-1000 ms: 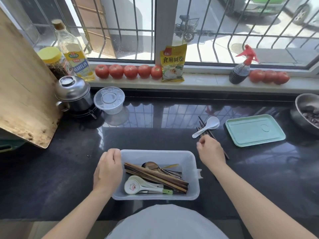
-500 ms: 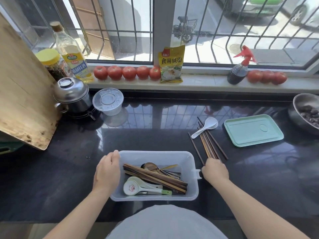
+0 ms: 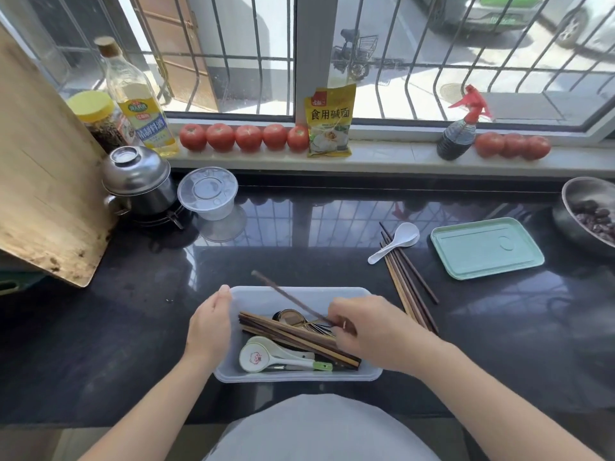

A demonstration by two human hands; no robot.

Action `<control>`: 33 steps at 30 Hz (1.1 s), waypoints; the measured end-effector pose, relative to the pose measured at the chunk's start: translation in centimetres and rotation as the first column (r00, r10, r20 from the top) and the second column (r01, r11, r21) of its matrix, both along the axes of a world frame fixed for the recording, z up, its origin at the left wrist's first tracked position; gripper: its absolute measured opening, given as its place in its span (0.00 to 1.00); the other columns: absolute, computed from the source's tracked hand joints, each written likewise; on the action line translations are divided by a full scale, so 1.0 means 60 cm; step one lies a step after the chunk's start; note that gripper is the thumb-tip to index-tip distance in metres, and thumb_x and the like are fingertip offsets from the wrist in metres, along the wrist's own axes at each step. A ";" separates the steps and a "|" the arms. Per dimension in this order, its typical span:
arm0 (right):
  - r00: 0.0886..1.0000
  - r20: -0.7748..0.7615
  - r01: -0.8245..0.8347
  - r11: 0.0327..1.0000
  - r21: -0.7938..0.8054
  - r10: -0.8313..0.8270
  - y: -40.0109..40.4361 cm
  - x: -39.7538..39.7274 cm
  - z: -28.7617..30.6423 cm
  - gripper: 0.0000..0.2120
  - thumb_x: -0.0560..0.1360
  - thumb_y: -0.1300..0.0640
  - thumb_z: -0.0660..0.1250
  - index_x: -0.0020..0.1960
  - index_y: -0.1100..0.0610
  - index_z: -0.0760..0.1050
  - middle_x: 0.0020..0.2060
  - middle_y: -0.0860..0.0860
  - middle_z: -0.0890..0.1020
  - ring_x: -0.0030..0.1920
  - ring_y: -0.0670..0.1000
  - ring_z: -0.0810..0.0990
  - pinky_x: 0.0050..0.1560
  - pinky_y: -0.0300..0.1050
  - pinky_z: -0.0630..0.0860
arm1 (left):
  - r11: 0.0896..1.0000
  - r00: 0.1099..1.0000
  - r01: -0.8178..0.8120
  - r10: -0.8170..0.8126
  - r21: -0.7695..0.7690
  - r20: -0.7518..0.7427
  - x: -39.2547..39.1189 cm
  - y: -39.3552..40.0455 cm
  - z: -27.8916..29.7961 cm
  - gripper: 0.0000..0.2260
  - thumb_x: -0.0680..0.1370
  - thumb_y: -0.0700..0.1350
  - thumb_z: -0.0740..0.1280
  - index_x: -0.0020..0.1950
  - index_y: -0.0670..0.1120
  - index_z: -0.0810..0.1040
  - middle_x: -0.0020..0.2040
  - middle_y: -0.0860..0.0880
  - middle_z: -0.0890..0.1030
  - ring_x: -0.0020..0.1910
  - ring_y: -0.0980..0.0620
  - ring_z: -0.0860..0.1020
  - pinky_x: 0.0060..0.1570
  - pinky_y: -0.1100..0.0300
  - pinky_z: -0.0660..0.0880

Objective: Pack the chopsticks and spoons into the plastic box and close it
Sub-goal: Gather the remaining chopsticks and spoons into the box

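A clear plastic box (image 3: 266, 294) sits on the black counter in front of me. Inside lie a bundle of wooden chopsticks (image 3: 293, 337), white spoons (image 3: 263, 356) and metal spoons. My left hand (image 3: 209, 327) grips the box's left rim. Over the box, my right hand (image 3: 362, 331) pinches one dark chopstick (image 3: 286, 296), blurred and slanting up to the left. More chopsticks (image 3: 404, 277) and a white spoon (image 3: 396, 242) lie on the counter to the right. Beyond them rests the pale green lid (image 3: 486, 247).
A steel pot (image 3: 138, 181) and a round clear tub (image 3: 208, 194) stand at the back left beside a leaning wooden board (image 3: 40, 181). A metal bowl (image 3: 587, 211) of dark food sits at the far right. Tomatoes, bottles and a yellow packet line the windowsill.
My right hand picked one chopstick from the pile on the right and carried it left over the box. My left hand stayed on the box rim.
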State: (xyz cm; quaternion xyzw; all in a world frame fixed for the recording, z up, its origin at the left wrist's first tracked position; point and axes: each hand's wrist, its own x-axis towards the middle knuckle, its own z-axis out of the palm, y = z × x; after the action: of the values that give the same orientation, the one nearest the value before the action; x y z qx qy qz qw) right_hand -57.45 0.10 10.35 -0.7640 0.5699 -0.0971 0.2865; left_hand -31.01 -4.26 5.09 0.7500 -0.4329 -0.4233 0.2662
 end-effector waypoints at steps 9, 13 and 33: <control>0.828 -0.477 -0.144 0.934 0.328 0.295 -0.012 0.074 -0.055 0.09 0.78 0.61 0.60 0.55 0.58 0.76 0.47 0.57 0.80 0.41 0.57 0.74 0.37 0.47 0.70 | 0.999 1.000 0.000 0.001 0.048 -0.016 0.002 0.000 0.006 0.19 0.87 0.56 0.53 0.43 0.52 0.76 0.44 0.56 0.77 0.54 0.45 0.74 0.54 0.53 0.64; 0.816 -0.495 -0.150 0.936 0.320 0.299 -0.021 0.078 -0.065 0.07 0.78 0.59 0.63 0.54 0.59 0.76 0.48 0.58 0.81 0.43 0.59 0.79 0.39 0.48 0.73 | 0.999 1.000 0.001 -0.001 0.040 -0.017 0.002 0.002 0.008 0.20 0.87 0.56 0.54 0.43 0.49 0.77 0.44 0.54 0.78 0.53 0.45 0.75 0.53 0.52 0.66; 0.625 -0.504 0.690 0.724 0.001 -0.595 0.004 -0.157 -0.201 0.11 0.81 0.51 0.65 0.54 0.59 0.74 0.53 0.56 0.80 0.54 0.61 0.81 0.48 0.50 0.74 | 1.000 1.000 -0.002 0.001 0.015 0.024 0.000 -0.001 -0.001 0.21 0.87 0.56 0.53 0.44 0.47 0.78 0.45 0.51 0.79 0.52 0.44 0.75 0.53 0.50 0.66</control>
State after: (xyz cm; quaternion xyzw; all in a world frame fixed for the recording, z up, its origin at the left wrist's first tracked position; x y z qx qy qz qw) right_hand -66.90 0.33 -1.74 -0.4761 0.8635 0.0510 0.1583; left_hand -30.99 -4.31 5.05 0.7573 -0.4322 -0.4175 0.2557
